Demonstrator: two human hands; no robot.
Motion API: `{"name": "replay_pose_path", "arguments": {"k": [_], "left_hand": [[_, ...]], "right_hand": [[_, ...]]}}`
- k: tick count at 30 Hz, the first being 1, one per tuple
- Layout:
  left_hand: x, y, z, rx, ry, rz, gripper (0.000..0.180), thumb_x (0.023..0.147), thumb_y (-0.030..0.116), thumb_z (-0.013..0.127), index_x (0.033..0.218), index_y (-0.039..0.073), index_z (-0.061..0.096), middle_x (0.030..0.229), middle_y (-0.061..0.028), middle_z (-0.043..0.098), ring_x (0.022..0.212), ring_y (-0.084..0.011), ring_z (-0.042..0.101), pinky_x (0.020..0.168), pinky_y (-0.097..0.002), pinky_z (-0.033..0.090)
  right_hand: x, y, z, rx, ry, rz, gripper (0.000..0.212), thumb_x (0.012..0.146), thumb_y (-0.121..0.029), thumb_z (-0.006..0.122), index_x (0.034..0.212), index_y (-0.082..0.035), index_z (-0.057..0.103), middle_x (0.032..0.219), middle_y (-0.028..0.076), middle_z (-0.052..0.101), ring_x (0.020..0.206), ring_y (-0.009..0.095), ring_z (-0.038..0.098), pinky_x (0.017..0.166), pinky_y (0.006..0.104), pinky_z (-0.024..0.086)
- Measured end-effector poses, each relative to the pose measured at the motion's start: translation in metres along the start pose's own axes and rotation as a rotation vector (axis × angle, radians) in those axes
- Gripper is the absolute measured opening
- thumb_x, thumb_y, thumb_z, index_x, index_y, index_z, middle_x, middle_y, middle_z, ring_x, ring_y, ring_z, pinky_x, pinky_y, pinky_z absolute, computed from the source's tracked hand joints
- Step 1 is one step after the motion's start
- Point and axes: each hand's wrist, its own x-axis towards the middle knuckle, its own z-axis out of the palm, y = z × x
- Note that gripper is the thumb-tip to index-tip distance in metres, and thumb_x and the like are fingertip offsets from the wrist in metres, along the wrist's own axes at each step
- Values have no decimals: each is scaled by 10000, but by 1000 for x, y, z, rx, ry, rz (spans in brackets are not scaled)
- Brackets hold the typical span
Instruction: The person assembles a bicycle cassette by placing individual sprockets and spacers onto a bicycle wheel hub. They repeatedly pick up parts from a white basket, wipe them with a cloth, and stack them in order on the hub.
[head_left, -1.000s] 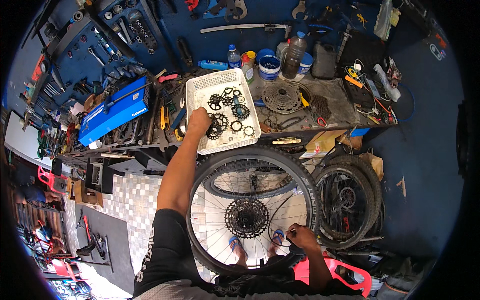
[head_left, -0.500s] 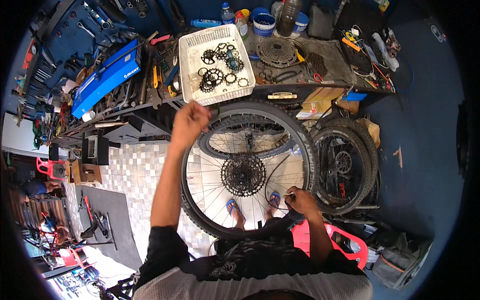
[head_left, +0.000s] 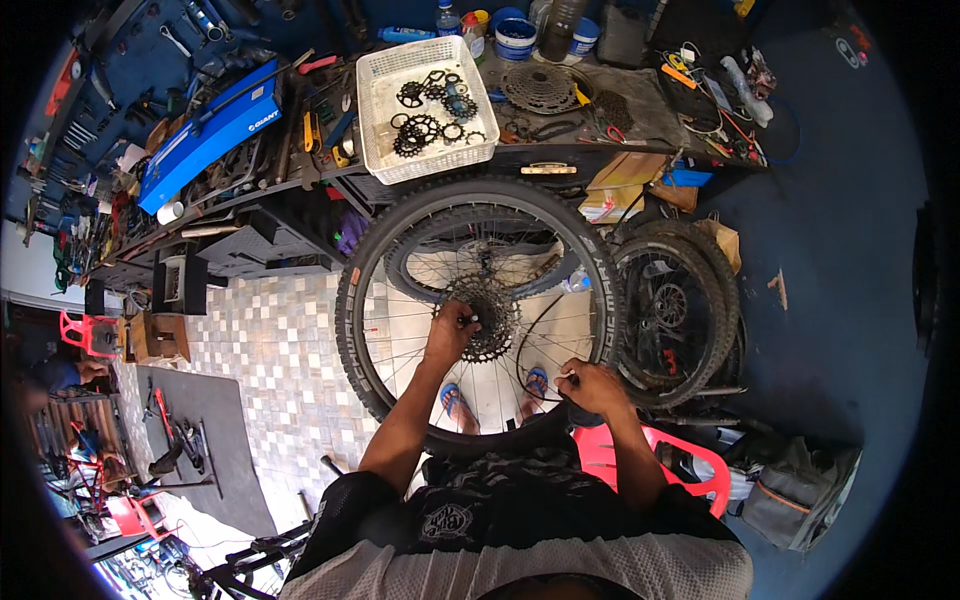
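At the cassette (head_left: 496,308), left hand (head_left: 451,330) curls; near the tyre (head_left: 611,298), right hand (head_left: 596,388).

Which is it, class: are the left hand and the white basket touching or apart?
Apart. The head view shows the left hand over the cassette, with the top of the tyre visible between it and the white basket.

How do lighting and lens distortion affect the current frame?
Head view: glare washes out the floor at lower left; head view again: the fisheye bends the front edge of the workbench and leaves black corners; same head view: the dark cassette behind the left hand loses detail.
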Motion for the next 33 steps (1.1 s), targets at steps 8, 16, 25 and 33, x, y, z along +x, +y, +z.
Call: {"name": "replay_pose_path", "arguments": {"k": [8, 16, 25, 33], "left_hand": [[-6, 7, 1, 333, -51, 114, 594, 738, 55, 846, 1291, 93, 630, 1202, -158, 621, 1174, -368, 574, 990, -471, 511], [-3, 10, 3, 358, -51, 134, 552, 746, 85, 841, 1260, 122, 643, 1222, -146, 592, 1178, -407, 553, 1011, -491, 489], [-2, 21, -1, 427, -89, 115, 569, 763, 118, 847, 1272, 126, 592, 1231, -162, 615, 1205, -402, 568, 1018, -506, 491], [-1, 2, -13, -346, 3, 1, 403, 883, 34, 731, 1229, 79, 529, 1126, -81, 658, 1038, -184, 659, 805, -331, 592]], "right_hand": [[-12, -4, 0, -30, -37, 17, 417, 922, -430, 685, 1162, -89, 686, 948, 209, 754, 967, 412, 717, 893, 505, 539], [-8, 1, 1, 17, -18, 25, 415, 910, -395, 697, 1186, -86, 684, 969, 180, 767, 968, 390, 727, 890, 490, 545], [-8, 0, -2, -5, -18, 14, 407, 914, -380, 693, 1177, -70, 688, 1004, 188, 768, 979, 381, 732, 895, 482, 548], [-10, 1, -6, 43, -34, 30, 433, 917, -446, 688, 1163, -89, 695, 980, 215, 752, 992, 415, 710, 905, 500, 535]]}}
